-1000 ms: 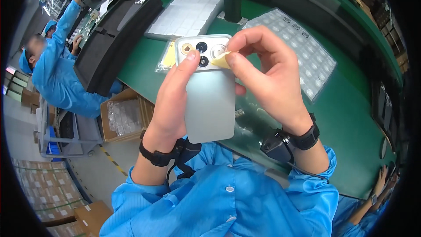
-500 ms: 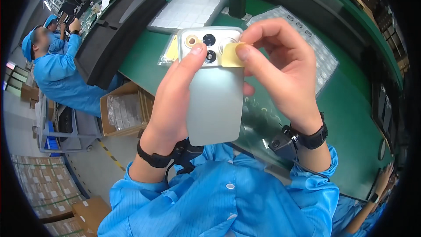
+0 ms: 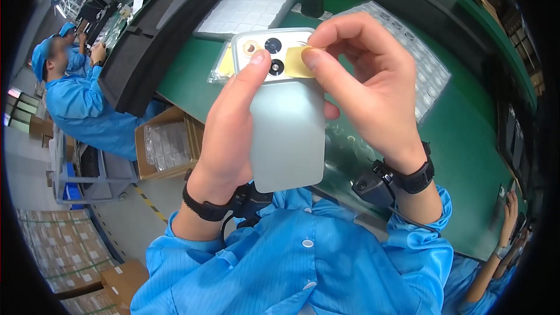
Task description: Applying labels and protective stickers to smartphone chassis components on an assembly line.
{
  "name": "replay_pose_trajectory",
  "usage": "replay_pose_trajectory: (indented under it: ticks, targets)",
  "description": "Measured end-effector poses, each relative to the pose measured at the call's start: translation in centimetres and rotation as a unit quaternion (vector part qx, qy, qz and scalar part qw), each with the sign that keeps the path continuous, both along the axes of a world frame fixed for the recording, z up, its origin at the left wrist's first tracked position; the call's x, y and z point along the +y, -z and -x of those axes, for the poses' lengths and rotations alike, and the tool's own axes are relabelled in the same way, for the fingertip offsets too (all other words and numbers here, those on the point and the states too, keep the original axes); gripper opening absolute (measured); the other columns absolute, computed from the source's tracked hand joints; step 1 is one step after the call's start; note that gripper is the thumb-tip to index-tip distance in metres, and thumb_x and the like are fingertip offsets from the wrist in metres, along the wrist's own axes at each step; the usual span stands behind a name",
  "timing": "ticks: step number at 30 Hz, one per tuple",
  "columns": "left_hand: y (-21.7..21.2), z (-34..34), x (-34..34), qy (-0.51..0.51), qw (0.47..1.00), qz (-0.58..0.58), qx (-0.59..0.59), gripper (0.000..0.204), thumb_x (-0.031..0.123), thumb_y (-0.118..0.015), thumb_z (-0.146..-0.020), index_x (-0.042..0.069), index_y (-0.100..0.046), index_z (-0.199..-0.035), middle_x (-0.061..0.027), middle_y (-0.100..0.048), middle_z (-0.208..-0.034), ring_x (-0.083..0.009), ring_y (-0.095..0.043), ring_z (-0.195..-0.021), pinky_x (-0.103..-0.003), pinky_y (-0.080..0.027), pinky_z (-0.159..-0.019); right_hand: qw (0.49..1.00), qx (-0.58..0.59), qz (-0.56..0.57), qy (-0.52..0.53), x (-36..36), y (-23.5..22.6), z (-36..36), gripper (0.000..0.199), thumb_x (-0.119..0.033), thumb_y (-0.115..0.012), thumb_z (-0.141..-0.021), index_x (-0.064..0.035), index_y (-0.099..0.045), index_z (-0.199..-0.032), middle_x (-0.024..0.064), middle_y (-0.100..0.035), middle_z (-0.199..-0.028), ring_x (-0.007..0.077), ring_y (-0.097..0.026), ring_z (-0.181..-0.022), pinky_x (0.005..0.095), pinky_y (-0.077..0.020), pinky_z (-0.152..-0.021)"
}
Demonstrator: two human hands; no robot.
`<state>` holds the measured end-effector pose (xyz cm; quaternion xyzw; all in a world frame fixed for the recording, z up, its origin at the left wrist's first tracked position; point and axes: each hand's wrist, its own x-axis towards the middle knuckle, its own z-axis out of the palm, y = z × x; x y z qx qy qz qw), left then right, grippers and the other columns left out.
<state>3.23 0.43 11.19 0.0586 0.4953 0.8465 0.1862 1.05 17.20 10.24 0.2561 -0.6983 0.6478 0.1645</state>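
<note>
A pale green smartphone (image 3: 288, 137) is held upright in front of me, its back and camera block facing me. Wrapped round its left side is my left hand (image 3: 233, 111), thumb lying on the camera block beside a lens. My right hand (image 3: 367, 76) pinches a small yellow sticker (image 3: 298, 62) between thumb and forefinger at the block's right side. The sticker covers part of the camera area; whether it is stuck down there I cannot tell. Two dark lenses and a ringed, gold-coloured one show on the block.
Behind the phone lie a white moulded tray (image 3: 251, 3) and a clear blister tray (image 3: 408, 52) on the green table (image 3: 461, 157). A bag with yellow sheets (image 3: 224, 65) sits left. A black stand (image 3: 151, 46) and an open carton (image 3: 169, 143) are farther left. Co-workers (image 3: 81, 93) sit beyond.
The phone's camera end and both hands have shifted slightly up and left. The yellow sticker stays pinched and now lies at a flatter angle to the camera block.
</note>
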Motion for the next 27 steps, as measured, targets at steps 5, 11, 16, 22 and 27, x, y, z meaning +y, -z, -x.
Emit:
replay_pose_trajectory:
  ticks: [5,11,16,22,27]
  targets:
    - [0.0,0.1,0.0,0.000,1.000,0.007,0.005,0.052,0.042,-0.033,-0.103,0.001,-0.050,-0.130,-0.0197,-0.070,-0.095,-0.0198,-0.070,-0.082,-0.029,-0.056,-0.066,0.999,0.033,-0.012,0.002,0.2,0.3,0.2,0.015,-0.001,-0.067,-0.088,0.0012,-0.061,-0.102,0.0053,-0.063,-0.097,0.0103,-0.062,-0.088,0.0206,-0.0500,-0.060]
    - [0.3,0.3,-0.3,0.012,1.000,0.014,0.015,0.053,0.043,-0.032,-0.103,0.001,-0.052,-0.128,-0.0184,-0.071,-0.092,-0.0189,-0.070,-0.081,-0.028,-0.056,-0.066,1.000,-0.011,0.007,-0.005,0.0,-0.1,-0.1,0.014,0.000,-0.066,-0.088,0.0016,-0.061,-0.101,0.0058,-0.063,-0.097,0.0109,-0.062,-0.088,0.0217,-0.0506,-0.067]
    - [0.0,0.1,-0.2,0.002,0.997,0.048,0.064,0.040,0.030,-0.048,-0.101,0.000,-0.053,-0.126,-0.0149,-0.069,-0.098,-0.0180,-0.069,-0.082,-0.028,-0.056,-0.066,0.998,0.064,-0.015,0.008,0.0,0.6,0.5,0.015,0.000,-0.067,-0.087,0.0021,-0.061,-0.101,0.0060,-0.063,-0.097,0.0107,-0.062,-0.087,0.0207,-0.0502,-0.062]
    - [0.7,0.0,-0.2,-0.038,0.997,0.041,0.060,0.033,0.020,-0.059,-0.096,0.003,-0.055,-0.124,-0.0081,-0.067,-0.103,-0.0145,-0.067,-0.086,-0.028,-0.054,-0.071,0.998,0.045,-0.017,0.029,-0.5,0.2,-0.1,0.016,0.002,-0.067,-0.087,0.0023,-0.061,-0.102,0.0065,-0.064,-0.097,0.0102,-0.061,-0.085,0.0188,-0.0462,-0.050]
    - [1.2,0.2,-0.1,-0.062,0.993,0.065,0.075,0.033,0.018,-0.063,-0.094,0.003,-0.056,-0.123,-0.0058,-0.066,-0.105,-0.0121,-0.065,-0.089,-0.027,-0.053,-0.074,0.989,0.108,-0.060,0.081,-0.4,0.2,0.0,0.015,0.002,-0.069,-0.084,0.0010,-0.063,-0.098,0.0054,-0.065,-0.093,0.0095,-0.060,-0.081,0.0195,-0.0469,-0.052]
